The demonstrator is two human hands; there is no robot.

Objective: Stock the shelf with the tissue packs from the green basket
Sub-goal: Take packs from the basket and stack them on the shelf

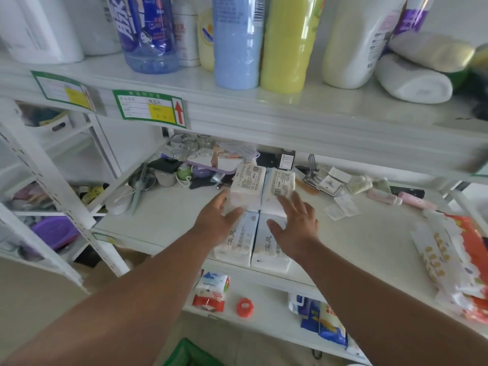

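The scene is evenly and brightly lit, with soft, faint shadows. Glare is seen on the glossy upper shelf (303,107) and the bottles (289,46). Edges are bent by wide-angle distortion, and the corners are blurred.

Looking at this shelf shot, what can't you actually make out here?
- Green basket, head view: cut off by the bottom edge, contents unseen.
- Front tissue packs: partly covered by the left hand and right hand.
- Shelf label: text too blurred.
- Bottles on the top shelf: cropped by the top edge.
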